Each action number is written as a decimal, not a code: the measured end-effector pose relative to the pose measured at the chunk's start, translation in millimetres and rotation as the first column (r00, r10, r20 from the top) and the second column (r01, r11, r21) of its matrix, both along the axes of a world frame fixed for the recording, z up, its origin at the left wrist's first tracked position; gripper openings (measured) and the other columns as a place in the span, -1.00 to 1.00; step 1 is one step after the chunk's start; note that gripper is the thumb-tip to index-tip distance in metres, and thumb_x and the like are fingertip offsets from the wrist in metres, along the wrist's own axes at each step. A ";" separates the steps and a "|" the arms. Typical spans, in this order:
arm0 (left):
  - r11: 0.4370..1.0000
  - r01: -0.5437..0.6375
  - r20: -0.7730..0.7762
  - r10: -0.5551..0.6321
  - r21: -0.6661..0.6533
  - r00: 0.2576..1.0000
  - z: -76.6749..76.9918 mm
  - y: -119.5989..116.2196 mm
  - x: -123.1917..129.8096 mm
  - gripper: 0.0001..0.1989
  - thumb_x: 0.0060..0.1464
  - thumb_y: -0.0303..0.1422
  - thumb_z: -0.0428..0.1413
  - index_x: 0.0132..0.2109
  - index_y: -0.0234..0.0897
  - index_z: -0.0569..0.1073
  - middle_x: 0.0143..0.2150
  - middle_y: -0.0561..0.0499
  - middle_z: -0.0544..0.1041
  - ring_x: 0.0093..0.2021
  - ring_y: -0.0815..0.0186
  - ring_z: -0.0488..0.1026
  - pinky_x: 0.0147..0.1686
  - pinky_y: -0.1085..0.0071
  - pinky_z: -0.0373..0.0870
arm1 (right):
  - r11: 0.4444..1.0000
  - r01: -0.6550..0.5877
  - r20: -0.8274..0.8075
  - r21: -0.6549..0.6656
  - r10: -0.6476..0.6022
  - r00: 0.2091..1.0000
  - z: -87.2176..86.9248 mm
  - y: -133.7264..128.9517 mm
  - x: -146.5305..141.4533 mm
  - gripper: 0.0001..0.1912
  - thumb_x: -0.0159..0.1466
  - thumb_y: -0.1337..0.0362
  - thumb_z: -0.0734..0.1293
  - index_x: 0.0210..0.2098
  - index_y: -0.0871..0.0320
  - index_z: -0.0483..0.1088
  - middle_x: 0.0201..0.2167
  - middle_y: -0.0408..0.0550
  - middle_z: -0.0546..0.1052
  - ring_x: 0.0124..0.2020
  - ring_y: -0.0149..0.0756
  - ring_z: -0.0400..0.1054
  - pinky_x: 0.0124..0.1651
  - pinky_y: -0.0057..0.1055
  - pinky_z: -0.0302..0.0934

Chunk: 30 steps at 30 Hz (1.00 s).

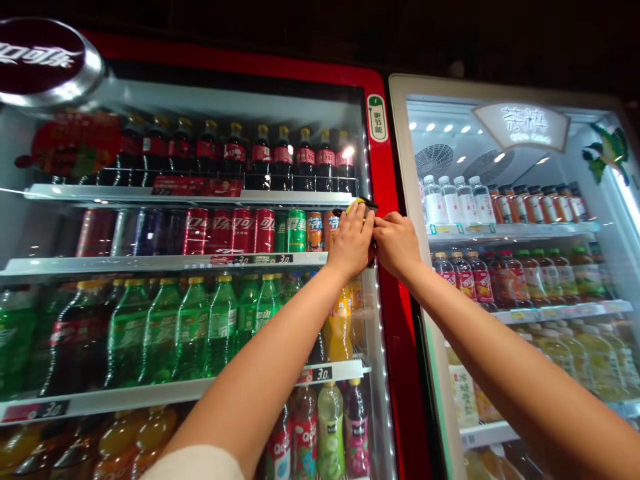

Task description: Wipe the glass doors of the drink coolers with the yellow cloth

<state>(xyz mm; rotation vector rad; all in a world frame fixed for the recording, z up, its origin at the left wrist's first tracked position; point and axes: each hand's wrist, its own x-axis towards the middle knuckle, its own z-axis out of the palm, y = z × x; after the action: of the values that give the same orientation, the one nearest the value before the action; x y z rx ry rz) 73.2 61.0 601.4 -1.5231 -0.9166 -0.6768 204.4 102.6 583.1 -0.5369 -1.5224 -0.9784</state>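
At the right edge of the red-framed drinks fridge's glass door (374, 300), both my arms reach up and forward. My left hand (351, 241) lies with its fingers stretched out over a small black-and-yellow item (369, 203), which is mostly covered, so its kind cannot be made out. Close beside it, my right hand (397, 245) has its fingers curled in a pinch at the red door frame (383, 180). Whatever is between those fingertips is hidden.
Shelves behind the glass carry cola bottles (235, 150), red cans (243, 230) and green bottles (223, 327). A pale-framed fridge (407, 167) with bottled drinks stands to the right. A round illuminated sign (47, 60) juts out at upper left.
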 end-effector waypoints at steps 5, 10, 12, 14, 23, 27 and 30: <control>0.997 0.020 0.090 -0.027 0.076 0.996 -12.5 -4.9 -14.3 -0.38 0.23 -0.44 0.02 0.40 -0.47 0.20 0.50 -0.33 0.12 0.52 -0.04 -0.02 0.47 -0.05 0.00 | 0.990 -0.143 0.087 0.008 0.141 0.986 -2.0 1.0 -7.4 -0.69 0.26 0.54 0.24 -0.32 0.17 0.60 -0.05 0.06 0.64 -0.18 -0.11 0.33 -0.11 -0.18 0.28; 1.000 0.013 0.014 -0.013 -0.002 1.000 -38.1 0.4 -7.9 -0.32 0.20 -0.43 0.06 0.42 -0.52 0.14 0.51 -0.39 0.07 0.53 -0.04 -0.07 0.48 -0.07 -0.03 | 0.986 -0.167 0.210 0.001 0.163 0.964 -21.4 11.6 19.4 -0.66 0.28 0.54 0.22 -0.40 0.13 0.58 -0.13 0.00 0.66 -0.22 -0.18 0.35 -0.09 -0.23 0.33; 0.999 -0.002 -0.039 0.000 -0.036 0.999 -21.0 1.7 -6.0 -0.32 0.20 -0.42 0.07 0.41 -0.53 0.15 0.51 -0.39 0.07 0.53 -0.03 -0.06 0.48 -0.05 -0.03 | 0.985 -0.171 0.162 -0.007 0.170 0.972 -8.3 14.3 22.0 -0.64 0.28 0.55 0.21 -0.44 0.12 0.57 -0.23 0.02 0.66 -0.23 -0.17 0.36 -0.11 -0.24 0.33; 0.999 -0.022 -0.037 0.021 -0.027 0.999 4.5 -1.4 -11.4 -0.33 0.19 -0.43 0.05 0.41 -0.51 0.16 0.50 -0.38 0.09 0.53 -0.03 -0.05 0.48 -0.02 -0.04 | 0.984 -0.181 0.111 -0.002 0.180 0.977 12.1 13.2 11.7 -0.63 0.27 0.54 0.19 -0.45 0.12 0.57 -0.26 0.04 0.66 -0.23 -0.16 0.36 -0.12 -0.24 0.33; 0.994 -0.019 0.102 0.007 0.111 0.995 -28.6 -28.7 -70.7 -0.18 0.22 -0.42 0.02 0.51 -0.44 -0.17 0.54 -0.37 -0.04 0.55 -0.09 -0.16 0.49 -0.10 -0.12 | 0.979 -0.202 0.188 0.007 0.197 0.962 -1.5 -18.9 -49.7 -0.63 0.33 0.51 0.19 -0.28 0.14 0.62 0.07 -0.04 0.62 -0.10 -0.14 0.43 0.00 -0.21 0.36; 0.999 -0.008 0.017 0.007 0.052 1.000 -40.8 -25.9 -68.4 -0.13 0.21 -0.36 0.07 0.51 -0.43 -0.20 0.53 -0.37 -0.02 0.54 -0.07 -0.13 0.49 -0.06 -0.15 | 0.990 -0.142 0.192 -0.017 0.142 0.971 -16.1 -18.4 -29.7 -0.73 0.38 0.43 0.26 -0.18 0.13 0.63 0.06 -0.06 0.63 0.04 -0.07 0.44 0.02 -0.12 0.32; 0.999 -0.034 -0.001 0.034 0.020 0.999 -10.8 -33.4 -77.7 -0.19 0.21 -0.35 0.08 0.49 -0.46 -0.07 0.53 -0.37 0.00 0.54 -0.06 -0.14 0.49 -0.01 -0.12 | 0.987 -0.153 0.123 -0.051 0.158 0.980 2.8 -21.7 -39.5 -0.72 0.37 0.44 0.26 -0.16 0.12 0.63 0.09 -0.06 0.62 0.17 0.00 0.40 0.10 -0.02 0.29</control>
<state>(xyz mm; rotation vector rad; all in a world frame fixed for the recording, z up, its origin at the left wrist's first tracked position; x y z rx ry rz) -4.5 27.6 590.6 -1.4874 -0.9301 -0.6582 164.9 80.9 585.9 -0.3839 -1.6750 -0.8755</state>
